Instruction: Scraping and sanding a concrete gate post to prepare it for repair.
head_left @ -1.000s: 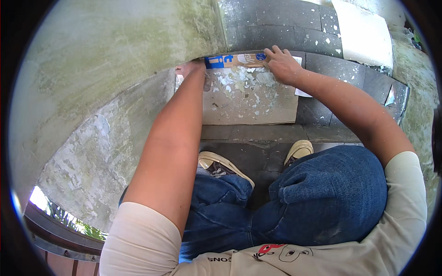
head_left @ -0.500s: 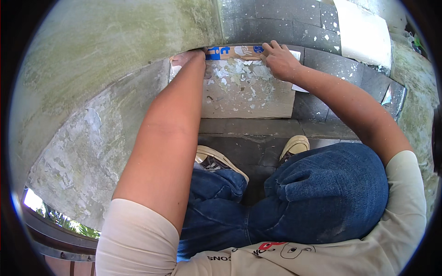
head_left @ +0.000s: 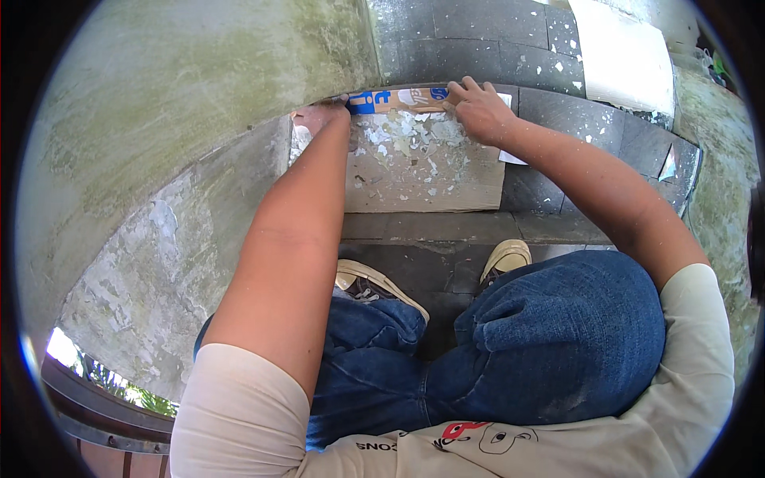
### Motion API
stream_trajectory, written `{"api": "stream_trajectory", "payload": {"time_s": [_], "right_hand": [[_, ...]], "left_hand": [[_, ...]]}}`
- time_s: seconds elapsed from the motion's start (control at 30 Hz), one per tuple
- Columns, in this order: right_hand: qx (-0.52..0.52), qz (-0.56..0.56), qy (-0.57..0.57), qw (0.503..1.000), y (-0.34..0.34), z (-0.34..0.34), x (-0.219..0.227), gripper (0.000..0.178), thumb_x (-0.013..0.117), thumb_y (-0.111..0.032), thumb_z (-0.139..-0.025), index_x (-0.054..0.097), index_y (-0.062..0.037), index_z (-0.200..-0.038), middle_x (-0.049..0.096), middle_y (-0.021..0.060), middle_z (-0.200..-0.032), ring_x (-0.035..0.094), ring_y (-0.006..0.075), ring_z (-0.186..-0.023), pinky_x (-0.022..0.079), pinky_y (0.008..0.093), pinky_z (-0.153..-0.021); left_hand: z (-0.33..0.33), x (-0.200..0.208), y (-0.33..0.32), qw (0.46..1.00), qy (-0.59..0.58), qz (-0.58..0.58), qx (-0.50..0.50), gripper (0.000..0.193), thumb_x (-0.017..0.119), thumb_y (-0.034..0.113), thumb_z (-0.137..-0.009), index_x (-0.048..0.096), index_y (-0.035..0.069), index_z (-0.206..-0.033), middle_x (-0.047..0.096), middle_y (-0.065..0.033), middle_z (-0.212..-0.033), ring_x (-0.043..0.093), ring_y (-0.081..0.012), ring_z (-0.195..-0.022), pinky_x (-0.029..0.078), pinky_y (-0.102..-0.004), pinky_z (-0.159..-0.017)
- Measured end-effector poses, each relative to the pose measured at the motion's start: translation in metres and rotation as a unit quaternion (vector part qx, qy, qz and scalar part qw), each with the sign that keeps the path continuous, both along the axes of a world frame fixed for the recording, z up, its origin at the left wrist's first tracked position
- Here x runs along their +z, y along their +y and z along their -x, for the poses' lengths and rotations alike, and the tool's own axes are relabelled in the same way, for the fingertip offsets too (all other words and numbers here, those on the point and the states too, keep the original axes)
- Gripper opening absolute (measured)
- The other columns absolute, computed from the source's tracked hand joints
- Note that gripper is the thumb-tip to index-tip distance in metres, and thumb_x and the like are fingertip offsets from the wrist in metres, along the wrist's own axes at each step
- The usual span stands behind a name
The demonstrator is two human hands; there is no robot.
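Observation:
A brown piece of cardboard (head_left: pixel 422 179) lies on the dark step, strewn with pale flakes of peeled paint (head_left: pixel 406 135). Its far edge is turned up into a flap (head_left: pixel 394 100) with blue and white print. At the flap's right end, my right hand (head_left: pixel 482 114) is closed on the cardboard, fingers hooked over the top edge. My left hand (head_left: pixel 323 116) reaches the flap's left end, close against the wall, and grips it there; most of its fingers are hidden. A white sheet (head_left: pixel 511 156) shows from under the cardboard's right side.
A mossy, peeling concrete wall (head_left: pixel 191 72) curves along the left. Grey tiled steps (head_left: pixel 470 60) with scattered flakes rise beyond the cardboard. A large white sheet (head_left: pixel 624 60) lies at the upper right. My shoes (head_left: pixel 378 283) rest on the lower step.
The view has shifted slightly, so the cardboard and both hands appear a little lower and farther left. Both hands keep their places at the flap.

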State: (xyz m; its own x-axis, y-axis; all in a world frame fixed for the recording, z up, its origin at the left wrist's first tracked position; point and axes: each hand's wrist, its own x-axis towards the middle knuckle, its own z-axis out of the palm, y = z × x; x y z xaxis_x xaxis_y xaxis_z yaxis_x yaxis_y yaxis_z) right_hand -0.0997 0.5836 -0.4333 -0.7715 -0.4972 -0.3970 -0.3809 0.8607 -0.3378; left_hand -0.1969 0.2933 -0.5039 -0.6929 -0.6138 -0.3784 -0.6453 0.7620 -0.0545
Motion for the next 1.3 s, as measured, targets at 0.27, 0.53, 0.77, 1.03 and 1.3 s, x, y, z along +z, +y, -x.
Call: {"api": "stream_trajectory", "payload": {"time_s": [0.27,0.53,0.77,1.03,1.3], "right_hand": [[-0.04,-0.018,0.021,0.999,0.001,-0.006,-0.011,0.029,0.059,-0.021,-0.086,0.069,-0.0141,-0.112,0.049,0.0066,-0.124,0.044,0.025,-0.116,0.041,0.0434,-0.085],[-0.039,-0.027,0.024,0.999,0.01,-0.01,-0.011,0.031,0.056,-0.018,-0.09,0.068,-0.0229,-0.117,0.049,0.0058,-0.121,0.045,0.0255,-0.114,0.04,0.0418,-0.081],[-0.033,-0.036,-0.024,0.998,-0.004,0.004,0.006,0.025,0.053,-0.024,-0.092,0.072,-0.009,-0.099,0.049,0.007,-0.122,0.046,0.0254,-0.112,0.04,0.043,-0.081],[-0.03,-0.055,-0.022,0.998,0.009,-0.003,0.002,0.026,0.055,-0.021,-0.09,0.07,-0.0143,-0.11,0.047,0.0085,-0.128,0.044,0.0273,-0.117,0.04,0.0427,-0.086],[-0.131,0.116,0.179,0.968,0.026,-0.036,-0.001,0.029,0.063,-0.023,-0.085,0.065,-0.006,-0.108,0.051,0.0131,-0.118,0.048,0.0322,-0.109,0.042,0.0481,-0.085]], "left_hand": [[-0.016,0.004,0.0,0.995,-0.034,-0.033,-0.086,0.115,0.073,0.067,-0.066,0.027,0.0,-0.147,0.019,-0.0295,-0.15,0.01,-0.043,-0.142,0.023,-0.0488,-0.114],[-0.016,0.005,0.021,0.988,-0.076,-0.055,-0.119,0.107,0.069,0.07,-0.069,0.033,0.005,-0.146,0.02,-0.0317,-0.15,0.007,-0.0456,-0.143,0.019,-0.0485,-0.116],[-0.006,0.005,0.0,0.976,-0.042,-0.065,-0.201,0.094,0.069,0.066,-0.071,0.041,0.013,-0.143,0.038,-0.0188,-0.148,0.027,-0.0379,-0.141,0.019,-0.0444,-0.117],[-0.012,0.034,0.043,0.962,-0.129,-0.223,-0.085,0.098,0.078,0.059,-0.065,0.043,0.01,-0.141,0.046,-0.017,-0.142,0.047,-0.036,-0.128,0.036,-0.0459,-0.108],[-0.022,0.014,0.026,0.974,0.015,-0.211,-0.085,0.087,0.086,0.046,-0.063,0.051,0.011,-0.135,0.059,-0.0139,-0.13,0.058,-0.0312,-0.114,0.048,-0.0454,-0.095]]}}
